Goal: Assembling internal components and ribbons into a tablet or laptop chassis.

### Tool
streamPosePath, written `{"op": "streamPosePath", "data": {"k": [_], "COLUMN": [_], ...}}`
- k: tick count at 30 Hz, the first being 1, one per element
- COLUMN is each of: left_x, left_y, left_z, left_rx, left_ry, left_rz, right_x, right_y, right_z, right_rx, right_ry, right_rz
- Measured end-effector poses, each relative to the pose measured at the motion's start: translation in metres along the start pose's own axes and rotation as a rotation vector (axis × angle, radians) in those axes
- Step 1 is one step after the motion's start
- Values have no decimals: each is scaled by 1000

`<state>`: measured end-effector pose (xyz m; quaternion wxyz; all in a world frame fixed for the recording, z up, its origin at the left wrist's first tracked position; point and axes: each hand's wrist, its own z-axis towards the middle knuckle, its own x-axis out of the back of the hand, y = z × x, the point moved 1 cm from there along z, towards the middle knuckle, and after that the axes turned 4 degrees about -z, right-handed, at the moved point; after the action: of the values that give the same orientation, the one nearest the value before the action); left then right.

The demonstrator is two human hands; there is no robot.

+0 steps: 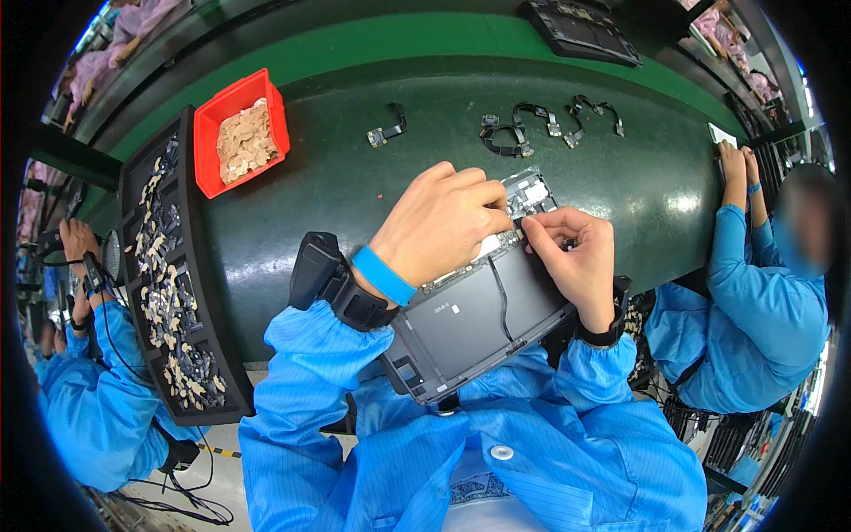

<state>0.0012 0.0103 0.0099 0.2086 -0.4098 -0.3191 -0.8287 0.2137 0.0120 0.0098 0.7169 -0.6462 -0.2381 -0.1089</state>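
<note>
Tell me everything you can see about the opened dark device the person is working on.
The opened device is a flat, dark grey rectangular shell, seemingly plastic or metal, lying tilted across the near edge of the green table and overhanging the person's lap. A large black panel fills most of it, with a thin black cable running across and a small white label. Along its far edge sits a strip of circuit board with silvery parts. The left hand rests on that edge, and the right hand presses fingertips there too.
</note>
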Motion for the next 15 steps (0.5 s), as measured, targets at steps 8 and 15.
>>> {"op": "streamPosePath", "data": {"k": [8, 15], "left_x": [1, 0], "left_y": [1, 2], "left_z": [-3, -3], "left_rx": [3, -1], "left_ry": [-11, 1], "left_rz": [15, 5], "right_x": [-3, -3], "right_y": [0, 1], "right_z": [-2, -4], "right_rx": [8, 6], "right_ry": [-1, -11], "right_rz": [10, -11]}}
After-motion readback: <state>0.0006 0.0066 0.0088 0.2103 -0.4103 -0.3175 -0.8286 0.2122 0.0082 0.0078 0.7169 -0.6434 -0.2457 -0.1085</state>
